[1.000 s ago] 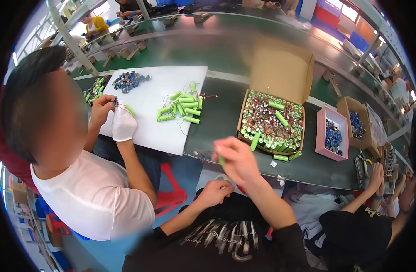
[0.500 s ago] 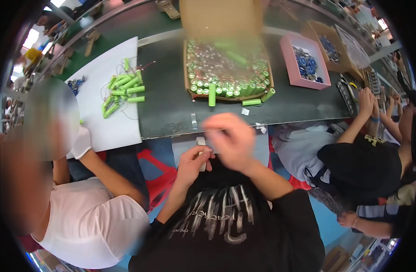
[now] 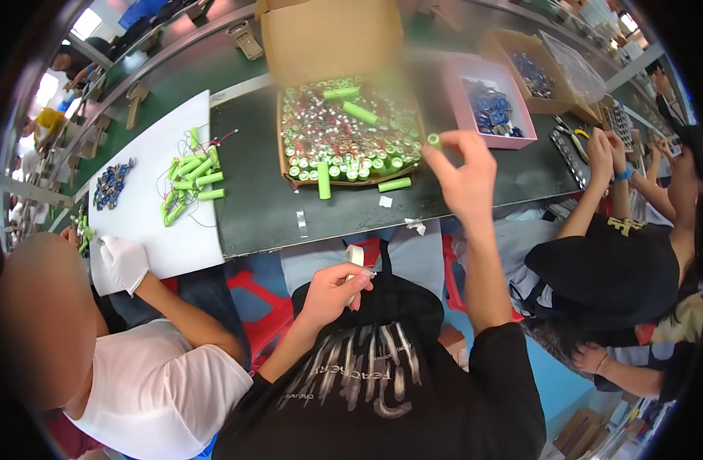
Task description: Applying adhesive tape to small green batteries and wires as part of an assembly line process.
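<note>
My right hand (image 3: 464,170) is raised over the dark bench and pinches a green cylindrical battery cell (image 3: 433,141) by its end between thumb and fingers. It hovers just right of a cardboard box (image 3: 326,34) packed with several green cells standing on end. My left hand (image 3: 335,289) sits low near my chest and grips a small roll of clear tape (image 3: 355,255). Two loose green cells (image 3: 394,185) lie on the bench in front of the box.
A pink tray (image 3: 452,80) of blue parts stands right of the box. On the left a white sheet (image 3: 154,222) carries wired green cells (image 3: 189,182). A person in a white shirt with a gloved hand (image 3: 124,261) works at my left; a person in black (image 3: 620,261) at my right.
My right hand rose from near my left hand to beside the box and now holds a green cell. The view tilted toward the bench.
</note>
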`<state>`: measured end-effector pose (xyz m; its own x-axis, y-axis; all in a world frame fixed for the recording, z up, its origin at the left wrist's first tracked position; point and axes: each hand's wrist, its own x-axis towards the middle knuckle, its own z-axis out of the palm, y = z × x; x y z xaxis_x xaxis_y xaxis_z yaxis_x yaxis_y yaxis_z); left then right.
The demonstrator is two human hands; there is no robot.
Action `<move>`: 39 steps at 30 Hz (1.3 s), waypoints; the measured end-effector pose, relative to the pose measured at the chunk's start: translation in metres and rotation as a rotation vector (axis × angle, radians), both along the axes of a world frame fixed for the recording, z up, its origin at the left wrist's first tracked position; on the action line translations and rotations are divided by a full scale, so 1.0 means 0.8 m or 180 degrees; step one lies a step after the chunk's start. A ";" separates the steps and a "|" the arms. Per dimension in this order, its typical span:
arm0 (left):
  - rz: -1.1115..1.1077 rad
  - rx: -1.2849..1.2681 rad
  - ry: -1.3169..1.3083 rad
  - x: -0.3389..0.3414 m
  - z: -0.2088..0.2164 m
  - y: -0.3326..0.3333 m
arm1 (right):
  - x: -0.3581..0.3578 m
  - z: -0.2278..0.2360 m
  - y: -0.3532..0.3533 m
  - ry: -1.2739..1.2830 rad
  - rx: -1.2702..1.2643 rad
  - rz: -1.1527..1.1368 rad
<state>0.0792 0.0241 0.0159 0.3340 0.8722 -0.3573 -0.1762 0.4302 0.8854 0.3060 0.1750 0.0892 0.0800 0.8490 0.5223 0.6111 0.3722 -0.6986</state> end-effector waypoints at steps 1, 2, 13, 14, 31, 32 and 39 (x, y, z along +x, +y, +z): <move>0.0063 -0.0015 0.0000 -0.001 0.000 0.000 | 0.000 0.010 0.010 0.0034 0.0117 0.0215; 0.0121 -0.0030 -0.0001 -0.003 -0.001 -0.001 | -0.002 0.020 0.023 -0.0086 0.0074 0.0304; 0.0394 -0.0011 -0.0617 -0.025 0.028 -0.005 | -0.044 0.091 0.071 0.1521 0.0017 0.2090; 0.0399 -0.0021 -0.1071 -0.030 0.035 -0.007 | -0.048 0.084 0.045 0.1566 -0.0129 0.2663; 0.0595 -0.0466 -0.0256 -0.035 0.045 -0.009 | -0.068 -0.022 -0.110 0.0189 -0.1753 0.2654; 0.0526 -0.0444 -0.0375 -0.040 0.044 -0.007 | -0.064 -0.024 -0.107 0.0041 -0.1536 0.2776; -0.0100 -0.0442 -0.0453 -0.034 0.055 -0.001 | -0.053 -0.028 -0.102 -0.0369 -0.1133 0.3208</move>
<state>0.0520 0.0235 0.0601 0.4161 0.8063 -0.4205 -0.2800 0.5536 0.7843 0.2640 0.0934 0.0664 -0.7761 0.6009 0.1915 0.2057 0.5283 -0.8238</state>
